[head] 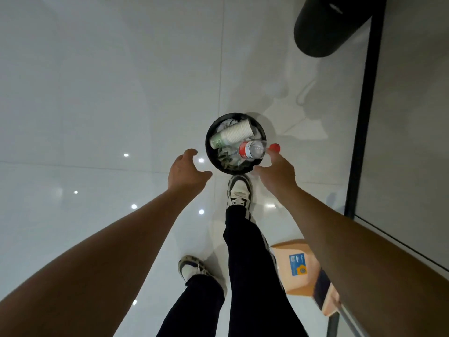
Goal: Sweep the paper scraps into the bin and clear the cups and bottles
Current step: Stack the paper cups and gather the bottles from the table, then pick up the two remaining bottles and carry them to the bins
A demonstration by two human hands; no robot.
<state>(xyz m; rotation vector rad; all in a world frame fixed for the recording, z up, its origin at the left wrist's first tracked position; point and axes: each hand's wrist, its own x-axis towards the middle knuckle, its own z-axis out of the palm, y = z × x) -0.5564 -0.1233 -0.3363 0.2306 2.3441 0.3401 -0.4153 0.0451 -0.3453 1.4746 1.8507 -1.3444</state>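
Note:
A round black bin (209,152) stands on the white tiled floor right in front of my forward shoe. Inside it lie a stack of white paper cups (237,133), a clear plastic bottle (252,149) with a red label, and crumpled paper scraps (227,159). The bottle's red cap (274,147) pokes out over the bin's right rim. My left hand (185,170) hovers left of the bin, fingers spread and loosely curved, holding nothing. My right hand (278,169) reaches the bin's right rim with its fingertips just below the red cap, holding nothing.
An orange dustpan (298,266) with a blue label and a brush (324,290) lie on the floor at the lower right, under my right forearm. A black frame (364,117) of a glass wall runs along the right. A black cylinder (323,27) stands at the top right.

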